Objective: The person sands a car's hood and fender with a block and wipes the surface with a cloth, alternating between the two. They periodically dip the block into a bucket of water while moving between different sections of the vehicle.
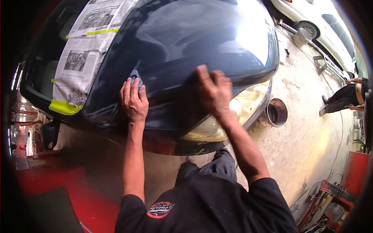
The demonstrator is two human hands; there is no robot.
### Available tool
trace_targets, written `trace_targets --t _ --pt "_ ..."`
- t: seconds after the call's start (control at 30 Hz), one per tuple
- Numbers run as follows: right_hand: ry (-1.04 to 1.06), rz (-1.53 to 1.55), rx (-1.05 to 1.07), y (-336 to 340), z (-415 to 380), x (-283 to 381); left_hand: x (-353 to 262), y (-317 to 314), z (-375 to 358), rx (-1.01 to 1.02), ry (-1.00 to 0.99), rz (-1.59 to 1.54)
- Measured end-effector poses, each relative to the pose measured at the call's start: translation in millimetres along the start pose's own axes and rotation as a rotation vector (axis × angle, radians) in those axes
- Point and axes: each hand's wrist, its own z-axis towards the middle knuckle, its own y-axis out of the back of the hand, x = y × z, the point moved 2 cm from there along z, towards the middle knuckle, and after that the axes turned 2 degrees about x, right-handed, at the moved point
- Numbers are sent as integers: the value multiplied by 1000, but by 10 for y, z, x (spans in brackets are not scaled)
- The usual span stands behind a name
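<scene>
A dark blue-black car hood (167, 50) spreads out in front of me, glossy with bright reflections. My left hand (134, 103) rests on its near left part, the fingertips closed over a crumpled blue cloth (135, 75) pressed to the surface. Farther right, my right hand (215, 91) lies over the hood just above the headlight (213, 126). Motion smears its fingers, and anything beneath them is hidden.
Newspaper (79, 62) with yellow tape (66, 108) covers the windshield edge. A metal bucket (276, 112) stands beside the bumper, another bucket (302, 37) farther back. A white car (322, 23) is behind. Another person (345, 97) stands at right. Red equipment (322, 202) sits lower right.
</scene>
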Motion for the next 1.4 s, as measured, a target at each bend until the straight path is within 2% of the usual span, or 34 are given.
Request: trace_targets --t 0.03,0.07,0.13,0.2,0.27,0.3,0.33,0.37,0.4,0.47,0.53,0.57,0.6,0.67,0.7,0.73,0.8,0.87,0.9,0.93,0.97,1.0,1.07,1.13,1.17,1.2,1.27,1.3,1.33,1.4 --pt "-100 -75 -31 76 -13 -507 -204 -57 44 -4 -2 5" --pt "-112 8 -99 138 -40 -1095 -407 -120 81 -8 -17 3" --pt "-251 -152 -150 194 -75 -1998 -778 -236 137 -9 -53 7" --pt "-428 -75 -163 324 7 -2226 -1164 -362 228 16 -101 5" --pt "-411 -11 -138 369 24 -1929 -1581 -522 330 53 -163 4" --pt "-286 -40 -99 371 -38 -1664 -1762 -623 389 56 -215 -3" --pt "-178 106 -79 389 -169 -1398 -1940 -698 473 80 -225 -22" --pt "-125 109 -18 431 -294 -1138 -2108 -743 521 113 -232 -38" --pt "-89 115 -15 396 -382 -1131 -2230 -783 570 146 -242 -55" --pt "-130 108 -103 483 -342 -1755 -2457 -863 683 170 -282 -78" --pt "-312 -60 -236 447 -202 -2522 -2642 -911 743 224 -299 -94" --pt "-582 66 -176 407 -145 -2862 -2772 -930 811 200 -341 -115" --pt "-656 52 -266 451 -73 -3022 -2848 -994 847 234 -368 -135" --pt "-793 23 -185 404 -133 -2952 -3005 -1141 975 289 -430 -184" --pt "-681 -24 -227 393 -207 -2630 -3106 -1202 1071 249 -474 -168" --pt "-630 118 -196 434 -298 -2245 -3169 -1282 1149 238 -499 -169" --pt "-314 10 -217 464 -480 -1670 -3233 -1405 1292 214 -544 -163" --pt "-413 113 -227 417 -483 -1935 -3252 -1456 1346 224 -561 -189" --pt "-604 123 -191 395 -386 -2282 -3256 -1467 1355 221 -563 -199" --pt "-694 -19 -322 318 -316 -2645 -3241 -1464 1334 224 -567 -209" --pt "-934 127 -257 402 -226 -2886 -3241 -1476 1332 234 -559 -221" --pt "-963 80 -301 426 -170 -3017 -3244 -1486 1335 237 -564 -219" --pt "-1051 135 -257 379 -226 -2971 -3252 -1472 1343 248 -571 -217" --pt "-1087 189 -199 450 -218 -2393 -3304 -1508 1414 289 -584 -202" --pt "-1006 200 -211 343 -285 -2084 -3365 -1546 1483 300 -598 -196" --pt "-853 -27 -220 166 -405 -1858 -3430 -1591 1539 312 -613 -191" --pt "-877 26 -156 254 -360 -1954 -3542 -1680 1602 309 -617 -223" --pt "-979 94 -175 342 -297 -2207 -3579 -1714 1621 305 -630 -225" --pt "-1077 167 -194 407 -238 -2594 -3584 -1743 1642 299 -642 -224" --pt "-1136 248 -154 365 -296 -3406 -3586 -1763 1631 286 -635 -261"
